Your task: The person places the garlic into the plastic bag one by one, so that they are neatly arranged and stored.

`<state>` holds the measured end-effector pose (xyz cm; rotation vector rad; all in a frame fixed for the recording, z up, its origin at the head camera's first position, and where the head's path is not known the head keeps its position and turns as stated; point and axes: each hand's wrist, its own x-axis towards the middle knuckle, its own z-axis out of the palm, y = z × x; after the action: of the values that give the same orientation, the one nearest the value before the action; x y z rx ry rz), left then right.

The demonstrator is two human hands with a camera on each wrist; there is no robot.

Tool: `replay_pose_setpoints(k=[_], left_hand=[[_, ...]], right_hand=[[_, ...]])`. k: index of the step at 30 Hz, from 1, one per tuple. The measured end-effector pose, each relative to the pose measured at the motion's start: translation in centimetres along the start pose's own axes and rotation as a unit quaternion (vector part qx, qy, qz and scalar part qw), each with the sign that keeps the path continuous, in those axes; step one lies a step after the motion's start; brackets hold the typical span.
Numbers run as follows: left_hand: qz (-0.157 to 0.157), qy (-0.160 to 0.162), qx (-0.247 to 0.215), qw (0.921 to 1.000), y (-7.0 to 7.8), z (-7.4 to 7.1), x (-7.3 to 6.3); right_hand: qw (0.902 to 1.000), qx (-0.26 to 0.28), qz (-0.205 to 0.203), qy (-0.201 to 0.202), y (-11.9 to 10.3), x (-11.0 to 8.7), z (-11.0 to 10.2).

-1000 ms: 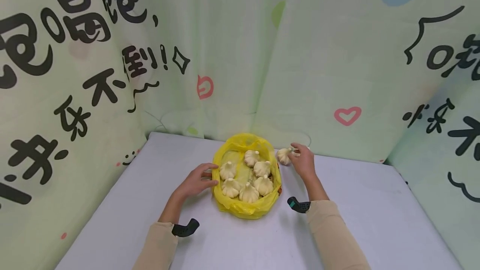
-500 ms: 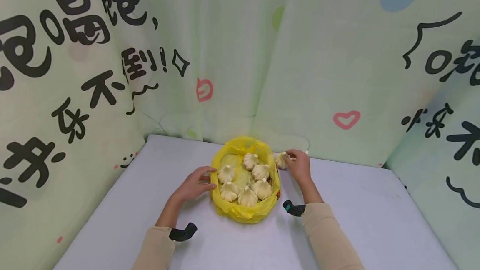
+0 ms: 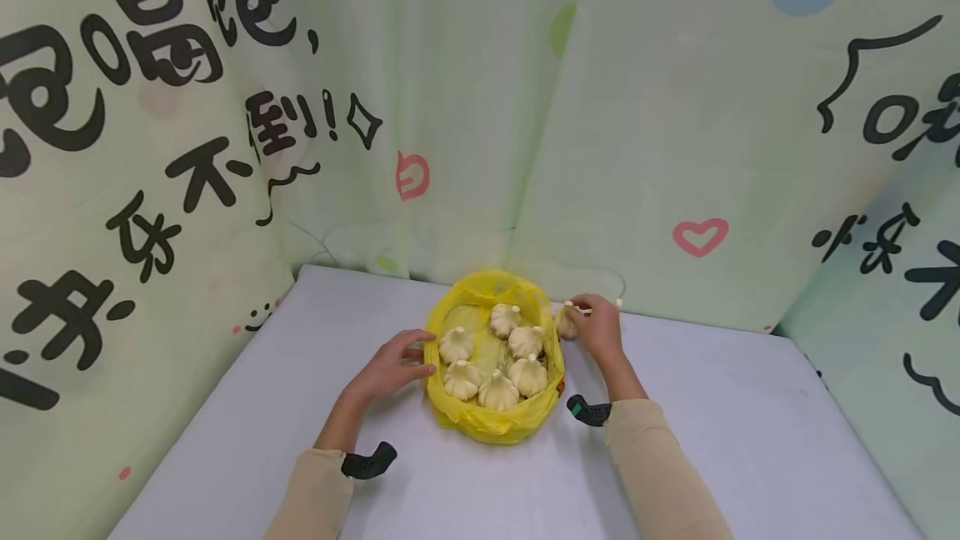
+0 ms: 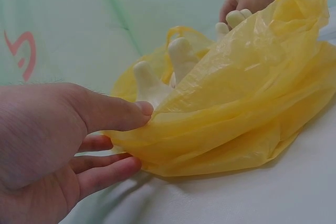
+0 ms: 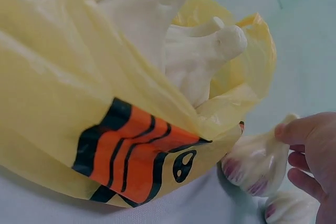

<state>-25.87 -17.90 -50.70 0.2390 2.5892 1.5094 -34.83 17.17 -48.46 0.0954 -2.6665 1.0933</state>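
Observation:
A yellow plastic bag [image 3: 480, 423] stands in the middle of the table with its mouth spread wide, and several white garlic bulbs [image 3: 498, 391] sit inside it. My left hand [image 3: 390, 367] touches the bag's left side; the left wrist view shows the thumb at the rim and other fingers lower against the plastic. Just outside the bag's right rim, my right hand [image 3: 600, 327] pinches the stem of a garlic bulb [image 5: 257, 161] between thumb and fingers. That bulb is partly hidden by the hand in the head view. Another garlic bulb [image 5: 291, 208] lies beside it, below the right fingers.
The bag rests on a pale tabletop [image 3: 735, 440]. Behind and at both sides hangs a light green printed curtain [image 3: 465, 107], close to the table's back edge. An orange and black print [image 5: 131, 150] marks the bag's right side.
My right hand has shifted slightly left and nearer, and the garlic bulb by it is now closer to the bag's right rim. My left hand stays at the bag's left side.

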Motion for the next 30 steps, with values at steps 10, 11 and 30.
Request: replay_pose_setpoints(k=[10, 11, 30], left_hand=[[0.006, -0.004, -0.001, 1.0, 0.2, -0.1, 0.0], [0.007, -0.004, 0.0, 1.0, 0.2, -0.1, 0.0], [-0.004, -0.007, 0.004, 1.0, 0.2, -0.1, 0.1]], right_hand=[[0.9992, 0.016, -0.027, 0.023, -0.8, -0.4, -1.3], [0.9993, 0.017, -0.026, 0.022, -0.8, -0.4, -1.5], [0.9965, 0.052, -0.066, 0.002, -3.7, -1.6, -3.5]])
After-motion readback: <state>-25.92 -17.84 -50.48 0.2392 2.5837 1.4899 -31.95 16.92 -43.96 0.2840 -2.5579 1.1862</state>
